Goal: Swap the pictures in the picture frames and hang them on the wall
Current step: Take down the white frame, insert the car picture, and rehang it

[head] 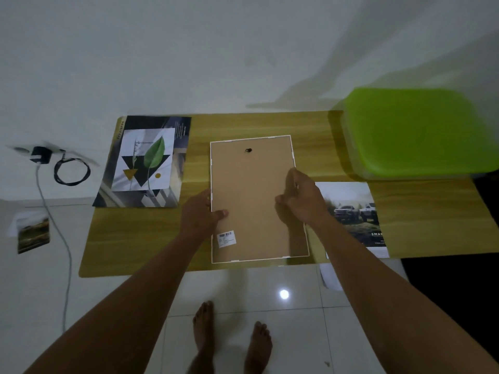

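Brown backing board faces up: the picture frame [256, 201] lies face-down, centred on the counter [310, 130]. I see my left hand [201, 215] gripping its left edge, thumb on the board; my right hand [303, 198] pinches the right edge.

Left hand [201, 214]: I have it at the frame back [253, 190]'s left edge, thumb lying on the board, fingers out of sight. Right hand [302, 198]: at its right edge, fingers curled, pinching there. Both forearms bare, reaching forward.
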The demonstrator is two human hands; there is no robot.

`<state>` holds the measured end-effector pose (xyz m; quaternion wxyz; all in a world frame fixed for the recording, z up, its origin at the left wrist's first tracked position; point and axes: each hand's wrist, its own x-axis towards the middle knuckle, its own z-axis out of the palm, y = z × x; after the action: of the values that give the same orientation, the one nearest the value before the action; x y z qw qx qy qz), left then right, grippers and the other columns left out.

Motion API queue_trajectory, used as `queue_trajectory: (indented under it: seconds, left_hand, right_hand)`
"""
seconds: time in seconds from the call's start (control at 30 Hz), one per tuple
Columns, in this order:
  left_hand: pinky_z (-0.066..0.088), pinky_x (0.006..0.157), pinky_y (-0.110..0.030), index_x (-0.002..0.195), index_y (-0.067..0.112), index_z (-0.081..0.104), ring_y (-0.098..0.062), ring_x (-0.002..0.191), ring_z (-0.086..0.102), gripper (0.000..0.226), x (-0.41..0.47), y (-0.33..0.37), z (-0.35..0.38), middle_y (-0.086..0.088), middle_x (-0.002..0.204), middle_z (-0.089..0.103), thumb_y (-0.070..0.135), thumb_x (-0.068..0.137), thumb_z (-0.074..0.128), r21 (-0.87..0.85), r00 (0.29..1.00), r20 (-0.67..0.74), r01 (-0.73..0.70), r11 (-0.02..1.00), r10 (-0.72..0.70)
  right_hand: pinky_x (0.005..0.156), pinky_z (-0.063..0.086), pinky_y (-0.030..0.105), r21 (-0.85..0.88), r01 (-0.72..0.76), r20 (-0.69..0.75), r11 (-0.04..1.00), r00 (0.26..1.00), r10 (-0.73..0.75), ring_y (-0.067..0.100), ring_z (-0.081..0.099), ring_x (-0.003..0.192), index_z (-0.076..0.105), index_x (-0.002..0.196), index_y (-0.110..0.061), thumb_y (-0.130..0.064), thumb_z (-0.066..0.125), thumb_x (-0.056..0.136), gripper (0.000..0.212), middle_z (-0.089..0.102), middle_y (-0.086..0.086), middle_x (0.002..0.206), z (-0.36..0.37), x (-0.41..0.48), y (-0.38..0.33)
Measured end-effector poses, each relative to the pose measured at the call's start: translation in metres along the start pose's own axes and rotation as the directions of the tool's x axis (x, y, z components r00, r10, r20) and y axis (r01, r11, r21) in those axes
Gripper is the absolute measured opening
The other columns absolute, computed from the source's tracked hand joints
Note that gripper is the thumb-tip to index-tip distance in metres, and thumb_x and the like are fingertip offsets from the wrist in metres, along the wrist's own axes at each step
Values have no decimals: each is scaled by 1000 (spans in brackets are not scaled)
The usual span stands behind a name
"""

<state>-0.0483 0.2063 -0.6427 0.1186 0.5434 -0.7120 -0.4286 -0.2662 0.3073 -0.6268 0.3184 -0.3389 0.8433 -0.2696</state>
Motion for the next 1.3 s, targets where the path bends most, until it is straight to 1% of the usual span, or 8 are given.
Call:
queue_trajectory:
  seconds: [0.13,0.2,0.47,0.67,0.9,1.03,1.17,1.3]
  left_hand:
    - [51,80,-35,125,27,58,-22,93,66,58,11,-2,7,0,102,72,24,72,82,143,999,-9,-44,989,46]
    - [47,78,-31,129,25,57,-25,97,64,59,15,-5,10,-4,104,69,27,75,80,189,999,5,-54,980,54]
    - [34,105,-39,148,17,38,-32,129,42,75,25,-7,11,-10,143,46,42,84,69,471,997,41,-80,878,69]
    - [37,104,-41,145,14,42,-34,125,47,65,15,-12,5,-11,139,53,42,90,62,473,991,64,-137,870,121]
    - [49,85,-43,125,12,55,-38,109,56,39,33,-17,-15,-12,116,62,8,86,54,476,935,136,-352,806,328]
    - [39,105,-49,144,6,41,-38,130,42,55,62,-8,-22,-22,140,48,12,91,56,563,913,186,-402,722,364]
    - [20,116,-57,154,14,20,-37,147,17,63,91,-3,-23,-16,159,22,27,99,46,606,934,278,-350,714,223]
    - [26,116,-50,154,14,21,-33,145,25,65,105,-4,-23,-15,157,29,26,97,51,579,930,301,-353,735,210]
  right_hand:
    - [118,27,34,-190,59,60,980,997,-48,27,26,146,24,155,-13,-25,69,90,80,20,7,162,14,7,17]
    - [118,24,32,-238,84,75,968,995,-68,27,23,147,23,155,-12,-27,64,94,75,14,7,164,15,7,22]
    - [116,17,27,-304,153,117,940,986,-123,28,14,150,23,154,-7,-27,55,99,67,4,8,165,10,7,23]
    - [110,36,45,-418,214,82,883,977,-198,36,37,134,43,136,-3,-19,59,84,56,33,18,145,13,8,13]
    - [113,25,48,-410,249,60,877,967,-247,32,29,141,43,136,-6,-24,53,96,46,35,19,148,26,44,-23]
    - [110,24,53,-435,294,78,851,954,-290,30,25,143,43,138,-9,-25,51,97,44,34,17,149,30,79,-40]
    - [104,29,56,-438,321,70,840,944,-324,27,33,136,56,126,-20,-26,49,98,29,48,9,137,34,104,-47]
    - [100,35,58,-456,333,25,825,932,-362,31,43,123,66,114,-22,-24,47,99,25,58,2,118,42,117,-50]
